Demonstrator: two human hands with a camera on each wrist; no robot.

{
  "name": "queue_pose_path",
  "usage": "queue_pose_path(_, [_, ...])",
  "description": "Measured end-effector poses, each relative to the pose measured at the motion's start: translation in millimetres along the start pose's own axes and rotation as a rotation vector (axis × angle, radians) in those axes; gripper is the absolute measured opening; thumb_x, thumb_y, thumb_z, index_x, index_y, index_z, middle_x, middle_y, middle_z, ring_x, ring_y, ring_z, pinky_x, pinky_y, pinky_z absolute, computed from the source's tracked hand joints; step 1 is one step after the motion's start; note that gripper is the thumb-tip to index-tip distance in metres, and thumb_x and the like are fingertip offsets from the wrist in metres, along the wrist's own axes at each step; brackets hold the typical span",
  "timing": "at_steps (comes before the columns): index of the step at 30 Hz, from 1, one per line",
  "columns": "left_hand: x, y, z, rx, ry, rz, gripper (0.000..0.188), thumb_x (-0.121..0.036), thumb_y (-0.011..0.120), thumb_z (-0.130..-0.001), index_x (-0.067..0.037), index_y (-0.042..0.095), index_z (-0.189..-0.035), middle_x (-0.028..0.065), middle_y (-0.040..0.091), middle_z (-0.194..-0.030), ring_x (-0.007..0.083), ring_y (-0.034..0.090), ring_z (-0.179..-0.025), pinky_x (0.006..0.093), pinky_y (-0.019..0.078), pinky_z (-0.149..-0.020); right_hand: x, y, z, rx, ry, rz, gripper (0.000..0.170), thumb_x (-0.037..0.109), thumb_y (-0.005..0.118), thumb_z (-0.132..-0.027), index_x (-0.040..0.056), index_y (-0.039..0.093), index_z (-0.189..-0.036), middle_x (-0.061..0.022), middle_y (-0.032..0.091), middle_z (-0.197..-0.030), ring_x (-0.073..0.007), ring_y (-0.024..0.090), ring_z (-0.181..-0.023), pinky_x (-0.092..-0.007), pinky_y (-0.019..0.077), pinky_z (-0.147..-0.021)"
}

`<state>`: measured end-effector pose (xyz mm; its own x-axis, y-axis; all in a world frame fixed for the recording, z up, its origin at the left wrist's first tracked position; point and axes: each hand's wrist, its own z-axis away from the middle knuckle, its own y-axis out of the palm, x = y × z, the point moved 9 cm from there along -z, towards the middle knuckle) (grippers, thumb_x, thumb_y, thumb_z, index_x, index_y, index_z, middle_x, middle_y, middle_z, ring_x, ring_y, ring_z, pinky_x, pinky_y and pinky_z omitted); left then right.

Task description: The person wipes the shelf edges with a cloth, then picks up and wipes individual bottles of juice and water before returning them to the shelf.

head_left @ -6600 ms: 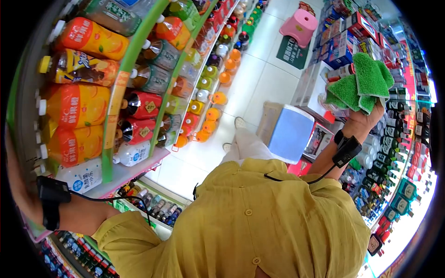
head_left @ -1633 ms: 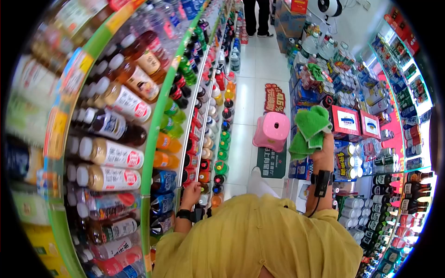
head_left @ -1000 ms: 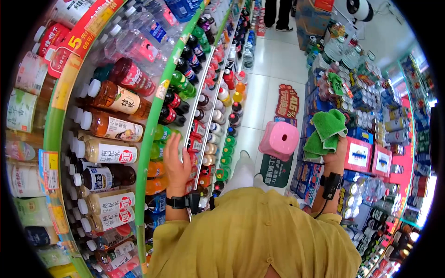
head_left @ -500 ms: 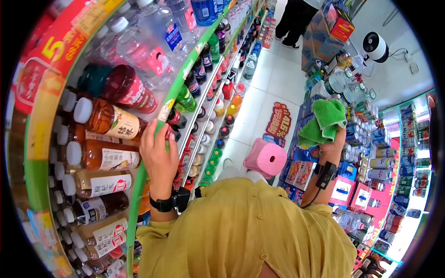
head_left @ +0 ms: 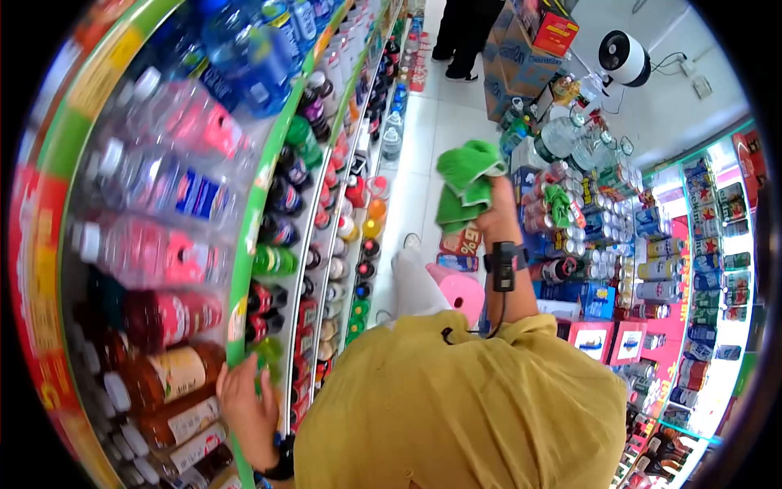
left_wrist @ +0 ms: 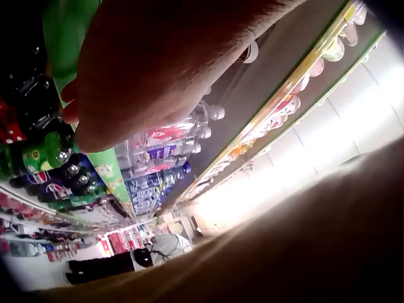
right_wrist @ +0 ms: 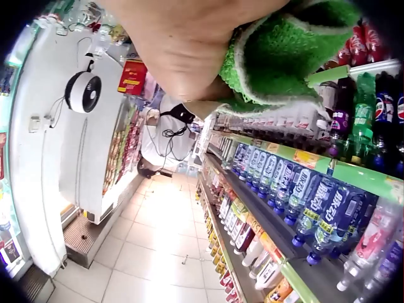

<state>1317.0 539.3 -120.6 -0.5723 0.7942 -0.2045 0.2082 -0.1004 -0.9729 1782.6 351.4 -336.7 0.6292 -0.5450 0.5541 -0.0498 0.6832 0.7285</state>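
Note:
In the head view my left hand rests on the green front edge strip of the drinks shelf, fingers laid over it. Bottles of amber drink stand just behind that edge, and a clear bottle with a blue label is further along. The left wrist view has the hand dark and close over the same strip. Held out over the aisle, my right hand grips a folded green towel. In the right wrist view the towel bunches beside the hand, its fingers mostly hidden.
A pink stool stands in the aisle ahead, partly behind the right arm. Stacked drink cans line the right side. Further off are a person in black trousers, cardboard cartons and a black-and-white fan.
Compared with the earlier views, I have come further along the aisle. The left hand has gone from among the lower bottles to the shelf edge. The right hand has swung leftward with the towel.

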Motion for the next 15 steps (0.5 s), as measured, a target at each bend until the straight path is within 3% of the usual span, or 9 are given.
queue_pose_path(4, [6.7,-4.5,-5.2,0.123,-0.241,0.007,0.028,-0.007,0.059,-0.093,0.001,0.062,-0.119,0.023,0.065,-0.109,0.0406,0.06,-0.105,0.0467,0.0438,-0.097,-21.7,52.0,-57.9,0.075,0.11,0.012,0.036,0.03,0.055,-0.094,0.0053,0.062,-0.12,-0.012,0.068,-0.116,-0.0278,0.066,-0.101,-0.0422,0.0535,-0.091])
queue_pose_path(6, [-40.2,-36.4,-40.9,-0.015,-0.097,-0.129,0.024,-0.009,0.057,-0.095,0.001,0.066,-0.114,0.0163,0.07,-0.106,0.0298,0.067,-0.094,0.0375,0.0525,-0.083,-30.5,59.6,-102.6,0.098,0.196,0.009,0.035,0.028,0.054,-0.095,0.0051,0.061,-0.12,-0.0127,0.068,-0.115,-0.0276,0.067,-0.101,-0.0418,0.054,-0.09])
queue_pose_path(7, [-42.6,-36.2,-52.4,-0.143,-0.078,-0.106,0.024,-0.007,0.058,-0.093,0.001,0.066,-0.114,0.0168,0.07,-0.108,0.0312,0.067,-0.096,0.038,0.0523,-0.085,-32.8,71.8,-124.0,0.169,0.224,0.004,0.034,0.028,0.054,-0.095,0.0052,0.061,-0.119,-0.0126,0.068,-0.114,-0.0274,0.067,-0.1,-0.0419,0.0543,-0.089])
queue_pose_path(9, [-56.7,-37.1,-92.7,-0.325,-0.107,-0.024,0.024,-0.008,0.06,-0.092,0.0,0.067,-0.115,0.0188,0.068,-0.112,0.0342,0.066,-0.101,0.0392,0.0522,-0.088,-25.6,85.3,-152.5,0.124,0.256,0.028,0.033,0.027,0.056,-0.094,0.0056,0.062,-0.118,-0.0117,0.069,-0.111,-0.026,0.067,-0.097,-0.0405,0.0547,-0.088])
queue_pose_path(13, [-74.8,-18.3,-171.5,-0.36,-0.119,-0.132,0.024,-0.011,0.059,-0.095,-0.005,0.068,-0.117,0.0193,0.066,-0.118,0.0328,0.065,-0.109,0.0379,0.0524,-0.092,7.8,95.2,-205.1,0.148,0.303,0.008,0.031,0.026,0.057,-0.093,0.006,0.062,-0.117,-0.0108,0.069,-0.109,-0.0248,0.067,-0.095,-0.0391,0.0549,-0.087])
queue_pose_path(15, [-56.8,1.9,-191.7,-0.348,-0.228,-0.04,0.025,-0.008,0.056,-0.096,0.001,0.064,-0.118,0.0217,0.064,-0.118,0.0361,0.061,-0.111,0.0424,0.0469,-0.095,29.1,77.0,-236.4,0.075,0.268,0.03,0.031,0.026,0.057,-0.093,0.006,0.062,-0.117,-0.011,0.069,-0.11,-0.0254,0.067,-0.096,-0.0397,0.0547,-0.088])
